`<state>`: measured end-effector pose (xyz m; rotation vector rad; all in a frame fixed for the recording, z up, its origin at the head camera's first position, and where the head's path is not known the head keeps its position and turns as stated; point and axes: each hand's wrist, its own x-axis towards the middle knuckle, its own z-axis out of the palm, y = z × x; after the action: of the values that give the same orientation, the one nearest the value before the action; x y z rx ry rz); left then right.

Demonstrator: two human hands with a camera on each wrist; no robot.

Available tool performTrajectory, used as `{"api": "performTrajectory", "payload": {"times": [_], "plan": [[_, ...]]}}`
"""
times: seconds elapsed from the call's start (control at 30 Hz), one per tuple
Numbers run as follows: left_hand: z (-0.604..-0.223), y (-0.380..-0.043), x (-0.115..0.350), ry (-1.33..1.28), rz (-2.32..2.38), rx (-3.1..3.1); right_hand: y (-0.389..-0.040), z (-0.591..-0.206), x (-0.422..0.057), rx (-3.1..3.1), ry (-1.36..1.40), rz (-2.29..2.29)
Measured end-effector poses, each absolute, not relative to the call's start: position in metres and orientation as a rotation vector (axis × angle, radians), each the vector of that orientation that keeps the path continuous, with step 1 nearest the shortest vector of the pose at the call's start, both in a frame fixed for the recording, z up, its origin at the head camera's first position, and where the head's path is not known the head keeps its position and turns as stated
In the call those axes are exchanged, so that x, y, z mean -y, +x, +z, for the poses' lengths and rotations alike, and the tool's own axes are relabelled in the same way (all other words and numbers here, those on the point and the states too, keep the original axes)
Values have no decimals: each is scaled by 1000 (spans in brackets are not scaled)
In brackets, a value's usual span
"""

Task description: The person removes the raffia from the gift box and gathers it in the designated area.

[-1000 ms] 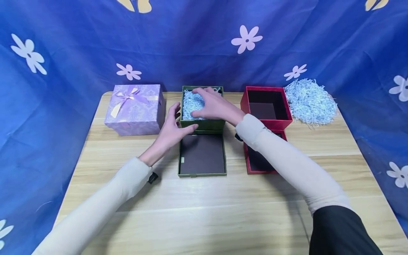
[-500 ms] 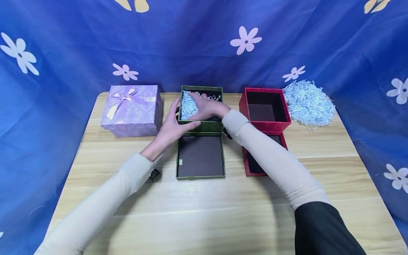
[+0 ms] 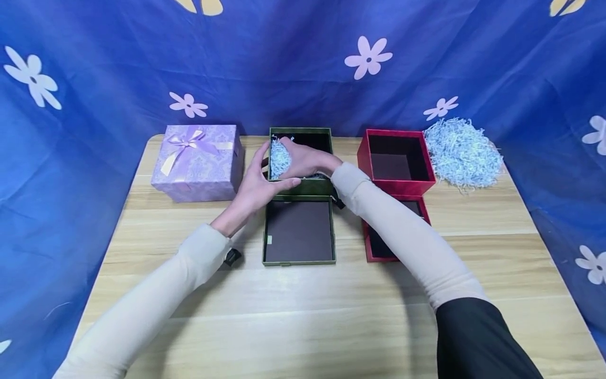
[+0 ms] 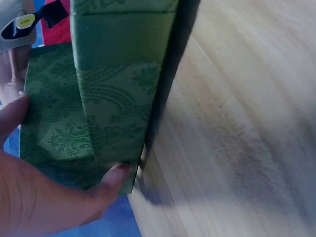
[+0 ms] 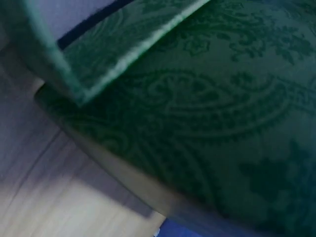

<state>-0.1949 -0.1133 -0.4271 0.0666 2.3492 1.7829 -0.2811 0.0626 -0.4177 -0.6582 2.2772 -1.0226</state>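
Note:
A green patterned gift box (image 3: 312, 187), open at the top, stands at the back middle. Light blue shredded paper (image 3: 279, 159) lies at the left inside it, with dark lining showing behind. My left hand (image 3: 253, 189) grips the box at its front left corner, thumb along the front wall; the left wrist view shows the thumb and a finger pressed on the green walls. My right hand (image 3: 307, 159) reaches into the box and grips the shredded paper, its fingertips partly hidden. Green box wall (image 5: 207, 113) fills most of the right wrist view.
The green lid (image 3: 299, 231) lies inside up before its box. To the right are an open red box (image 3: 402, 185), its red lid (image 3: 373, 245) partly under my right sleeve, and a heap of blue shredded paper (image 3: 463, 152). A lilac bow-topped box (image 3: 203, 163) stands left.
My right hand has gone from above the green box down into it, and the shredded paper has been drawn leftward. My left hand has closed in on the box's front left corner.

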Motion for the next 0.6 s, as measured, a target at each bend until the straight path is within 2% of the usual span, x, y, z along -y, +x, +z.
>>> {"api": "performTrajectory", "payload": {"times": [0.6], "plan": [[-415,-194,113,22,1775,-2154,-286,-407,-70,-2339,-552,-994]]}}
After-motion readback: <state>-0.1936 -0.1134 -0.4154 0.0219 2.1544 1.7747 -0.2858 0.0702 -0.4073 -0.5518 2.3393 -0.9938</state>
